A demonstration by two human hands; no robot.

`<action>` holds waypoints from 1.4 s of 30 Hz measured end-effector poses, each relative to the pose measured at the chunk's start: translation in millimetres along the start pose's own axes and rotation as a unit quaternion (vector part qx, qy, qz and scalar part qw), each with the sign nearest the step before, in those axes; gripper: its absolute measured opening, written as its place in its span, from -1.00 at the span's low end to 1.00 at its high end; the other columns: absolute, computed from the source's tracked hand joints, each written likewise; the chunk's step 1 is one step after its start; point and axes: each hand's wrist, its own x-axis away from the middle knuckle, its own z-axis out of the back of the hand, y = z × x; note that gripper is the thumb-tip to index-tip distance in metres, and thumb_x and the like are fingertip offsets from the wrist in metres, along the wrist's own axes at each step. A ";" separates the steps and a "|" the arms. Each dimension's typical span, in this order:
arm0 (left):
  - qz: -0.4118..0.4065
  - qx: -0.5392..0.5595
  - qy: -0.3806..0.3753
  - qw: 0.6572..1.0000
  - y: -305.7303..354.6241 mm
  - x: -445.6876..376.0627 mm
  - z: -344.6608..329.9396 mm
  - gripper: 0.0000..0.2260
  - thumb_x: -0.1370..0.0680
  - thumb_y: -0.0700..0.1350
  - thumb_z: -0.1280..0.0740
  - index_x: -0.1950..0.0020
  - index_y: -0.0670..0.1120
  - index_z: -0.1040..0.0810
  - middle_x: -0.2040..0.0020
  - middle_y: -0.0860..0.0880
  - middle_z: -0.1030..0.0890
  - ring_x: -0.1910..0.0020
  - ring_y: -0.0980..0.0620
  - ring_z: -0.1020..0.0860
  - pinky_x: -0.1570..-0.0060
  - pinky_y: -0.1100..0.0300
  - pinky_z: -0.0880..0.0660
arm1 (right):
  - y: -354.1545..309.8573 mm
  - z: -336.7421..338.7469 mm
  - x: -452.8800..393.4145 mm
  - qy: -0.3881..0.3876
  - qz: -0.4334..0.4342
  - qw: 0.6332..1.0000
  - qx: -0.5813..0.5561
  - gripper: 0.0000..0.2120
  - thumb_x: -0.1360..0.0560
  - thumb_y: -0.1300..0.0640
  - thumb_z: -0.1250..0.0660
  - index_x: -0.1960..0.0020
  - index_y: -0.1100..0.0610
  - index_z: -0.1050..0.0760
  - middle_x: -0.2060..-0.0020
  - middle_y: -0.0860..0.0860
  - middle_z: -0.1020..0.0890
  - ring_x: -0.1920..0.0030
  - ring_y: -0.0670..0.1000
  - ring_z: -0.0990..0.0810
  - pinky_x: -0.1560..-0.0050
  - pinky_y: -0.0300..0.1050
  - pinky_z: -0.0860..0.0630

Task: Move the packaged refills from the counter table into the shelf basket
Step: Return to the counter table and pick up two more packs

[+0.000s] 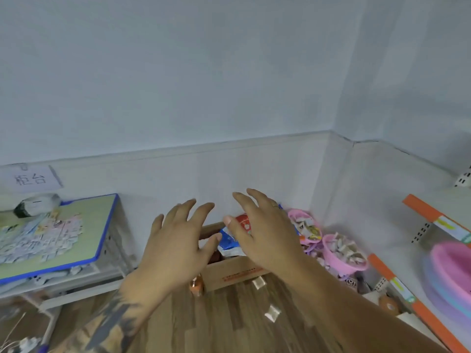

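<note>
Both hands are raised in front of the white wall, palms away from the camera, holding nothing. The left hand (178,240) has its fingers spread apart and slightly bent; the right hand (262,233) likewise has its fingers apart and relaxed, with a ring on one of them. At the left stands the counter (102,225), a green top edged in blue, and the packaged refills (38,238) lie in a loose heap on its left part, reaching from about the middle of the top to the left edge of the view. A grey and black lump (35,203) sits at the counter's back edge, under a paper label (31,178) clipped to the wall. Behind the hands a cardboard box (229,272) stands on the wooden floor (216,322) against the wall, with blue and red packets (230,242) showing in its open top. Just right of the box, in the corner, two pink baskets (344,253) hold small pale packets. Two small packets (272,312) lie on the floor in front of the box. At the right edge runs a shelf (423,207) with orange rails, and a blurred pink basin (451,271) rests on it.
</note>
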 end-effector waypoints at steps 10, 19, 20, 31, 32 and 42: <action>0.081 0.017 0.002 0.997 -199.9 43.4 27.6 -0.37 -0.55 0.37 -0.06 -0.62 0.24 -0.15 -0.64 -0.01 -0.22 -0.62 -0.06 -0.18 -0.56 -0.16 -0.16 | -166.8 -116.1 -43.7 -0.065 0.033 0.997 -0.012 -0.36 -0.59 -0.42 0.01 -0.62 -0.25 -0.08 -0.65 -0.16 -0.08 -0.62 -0.02 -0.14 -0.55 0.06 -0.21; 0.149 0.030 0.000 0.988 -326.5 50.5 33.1 -0.41 -0.62 0.31 -0.19 -0.61 0.25 -0.14 -0.65 0.01 -0.18 -0.63 -0.04 -0.14 -0.58 -0.16 -0.12 | -259.2 -208.6 -97.2 -0.126 0.053 0.990 -0.022 -0.36 -0.61 -0.41 0.01 -0.63 -0.24 -0.05 -0.65 -0.15 -0.06 -0.63 -0.02 -0.09 -0.57 0.04 -0.17; 0.159 0.028 0.002 0.987 -340.1 51.0 31.8 -0.41 -0.62 0.32 -0.19 -0.62 0.25 -0.14 -0.65 0.01 -0.19 -0.63 -0.04 -0.14 -0.58 -0.16 -0.13 | -267.1 -218.4 -104.4 -0.132 0.059 0.989 -0.025 -0.36 -0.61 -0.41 0.01 -0.63 -0.24 -0.06 -0.65 -0.15 -0.07 -0.63 -0.02 -0.09 -0.57 0.04 -0.16; 0.255 -0.016 -0.039 0.966 -488.2 28.2 8.9 -0.43 -0.64 0.31 -0.11 -0.62 0.27 -0.03 -0.67 0.03 -0.11 -0.66 -0.04 -0.05 -0.60 -0.21 -0.01 | -355.5 -349.6 -226.4 -0.179 0.167 0.969 -0.029 -0.37 -0.62 -0.37 -0.06 -0.62 -0.16 -0.15 -0.62 -0.08 -0.21 -0.59 -0.01 -0.23 -0.52 -0.05 -0.25; 0.266 -0.022 -0.045 0.963 -503.4 23.1 6.4 -0.43 -0.64 0.31 -0.10 -0.62 0.28 -0.02 -0.67 0.04 -0.09 -0.66 -0.04 -0.03 -0.60 -0.21 0.00 | -366.6 -364.8 -241.6 -0.184 0.175 0.967 -0.036 -0.37 -0.62 -0.38 -0.05 -0.62 -0.16 -0.15 -0.62 -0.09 -0.22 -0.58 -0.01 -0.24 -0.52 -0.06 -0.26; 0.335 -0.060 -0.103 0.935 -639.8 -52.4 -29.0 -0.43 -0.65 0.31 -0.08 -0.63 0.23 -0.03 -0.66 0.00 -0.11 -0.65 -0.09 -0.06 -0.59 -0.19 -0.03 | -426.9 -494.8 -354.4 -0.245 0.198 0.947 -0.061 -0.40 -0.64 -0.32 -0.07 -0.62 -0.15 -0.15 -0.61 -0.07 -0.24 -0.57 0.02 -0.26 -0.51 0.00 -0.27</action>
